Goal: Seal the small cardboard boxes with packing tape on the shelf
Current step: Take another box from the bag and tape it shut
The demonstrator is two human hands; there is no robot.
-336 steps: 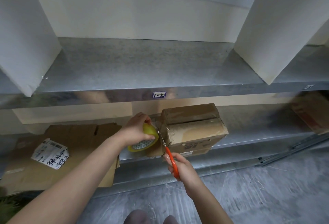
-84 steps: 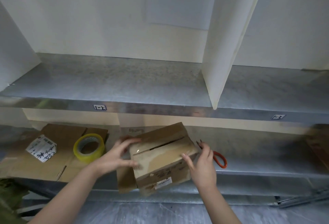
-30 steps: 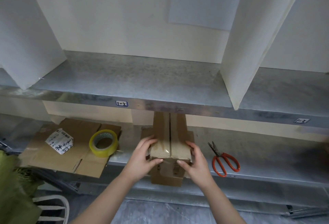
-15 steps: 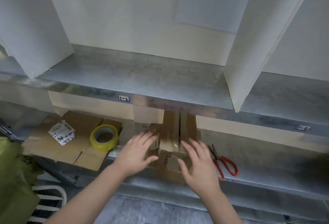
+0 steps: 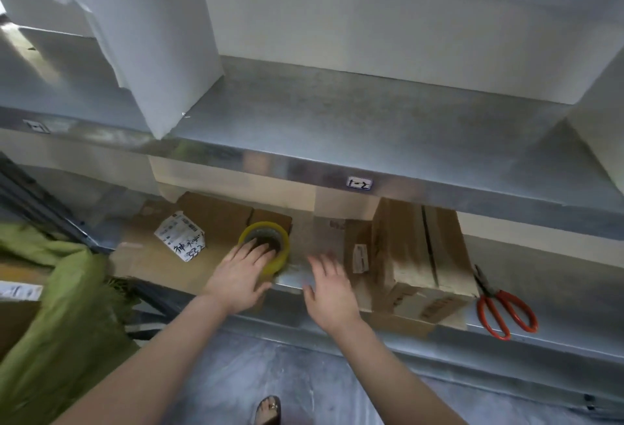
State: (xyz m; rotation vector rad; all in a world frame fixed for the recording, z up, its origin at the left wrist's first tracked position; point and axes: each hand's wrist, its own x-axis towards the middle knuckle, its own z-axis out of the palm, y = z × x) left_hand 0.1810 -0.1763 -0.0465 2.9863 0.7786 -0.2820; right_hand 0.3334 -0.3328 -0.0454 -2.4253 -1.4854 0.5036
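A small cardboard box point(image 5: 418, 249) stands on the lower metal shelf point(image 5: 557, 289), its top seam running front to back under a strip of tape. A yellow roll of packing tape point(image 5: 266, 249) lies flat on the shelf to the box's left. My left hand point(image 5: 241, 276) rests on the roll with straight fingers reaching over its near rim. My right hand point(image 5: 329, 286) hovers with spread fingers between the roll and the box, holding nothing.
Orange-handled scissors point(image 5: 503, 306) lie on the shelf right of the box. A flattened cardboard sheet with a white label point(image 5: 182, 239) lies to the left. The upper shelf point(image 5: 371, 120) with white dividers overhangs. Green fabric point(image 5: 50, 306) hangs at the left.
Both hands have left the box and moved left; my left hand now lies on the tape roll. The view has swung left, so the box sits to the right.
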